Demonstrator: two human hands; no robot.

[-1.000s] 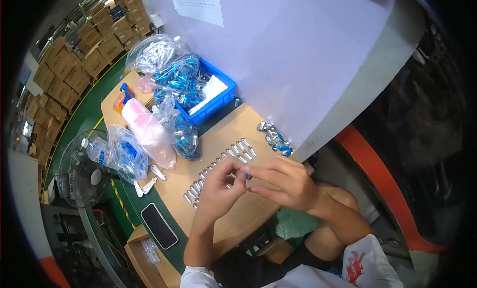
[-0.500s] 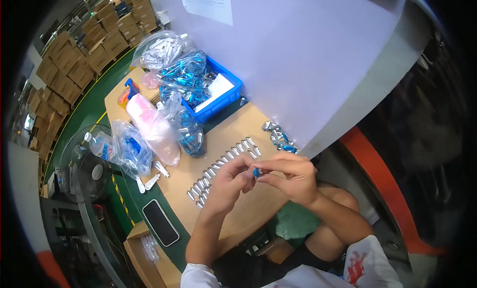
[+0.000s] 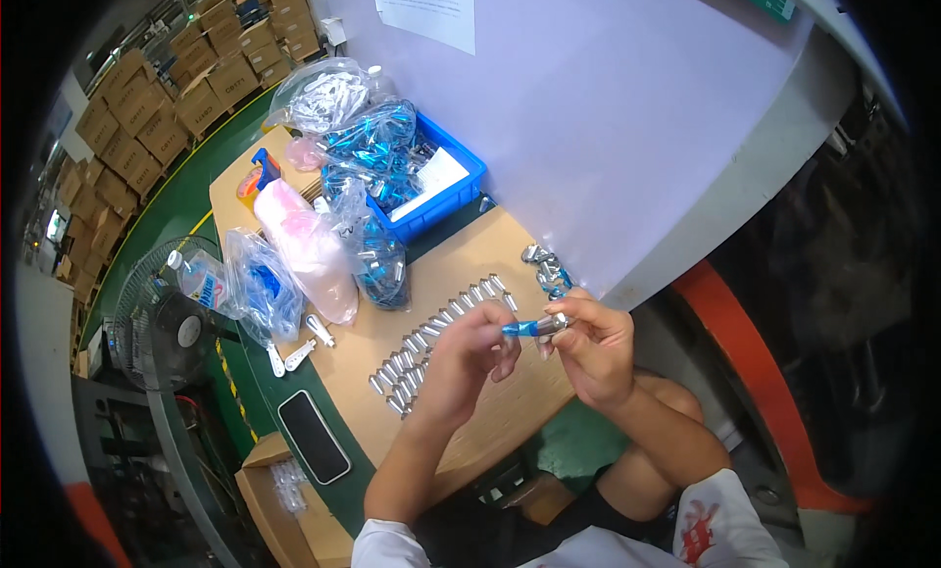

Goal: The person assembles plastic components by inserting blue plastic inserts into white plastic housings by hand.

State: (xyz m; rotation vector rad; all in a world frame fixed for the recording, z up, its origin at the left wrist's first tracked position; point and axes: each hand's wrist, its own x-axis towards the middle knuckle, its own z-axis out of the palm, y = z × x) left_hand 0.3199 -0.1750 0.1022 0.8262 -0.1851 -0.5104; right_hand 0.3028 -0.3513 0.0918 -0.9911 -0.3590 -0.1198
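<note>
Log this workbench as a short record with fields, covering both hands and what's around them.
Left hand: at the blue end of a blue-and-silver piece
Right hand: gripping that piece's silver end
Beyond left hand: silver pieces in rows on brown tabletop
By wall: loose pile
Far side: blue bin
Left of hands: phone, screen dark

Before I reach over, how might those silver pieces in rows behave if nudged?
The silver pieces may roll, since they look rounded and elongated. Their shine suggests smooth, perhaps slippery sides; their metallic look hints at stiffness.
</note>
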